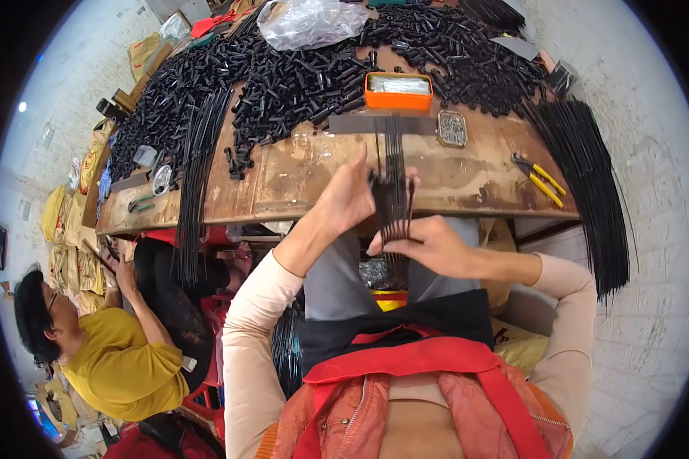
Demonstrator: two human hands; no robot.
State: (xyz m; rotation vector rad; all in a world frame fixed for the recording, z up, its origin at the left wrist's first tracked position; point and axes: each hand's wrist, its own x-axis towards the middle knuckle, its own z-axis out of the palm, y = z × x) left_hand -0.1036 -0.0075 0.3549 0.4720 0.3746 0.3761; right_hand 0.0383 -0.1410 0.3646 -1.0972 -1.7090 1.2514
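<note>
Black rods (393, 145) are held in a bunch at the front edge of the wooden table (291, 180), between the two hands. They are grasped from behind by the left hand (347, 197), its fingers curled round them, its thumb raised. Their nearer part is pinched by the right hand (441, 247), its thumb laid across. Beyond, an orange box (398, 100) is set; yellow-handled pliers (545, 190) are laid rightward.

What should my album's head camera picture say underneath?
Right hand grips thin black rods, left hand against them, at a wooden table.
</note>
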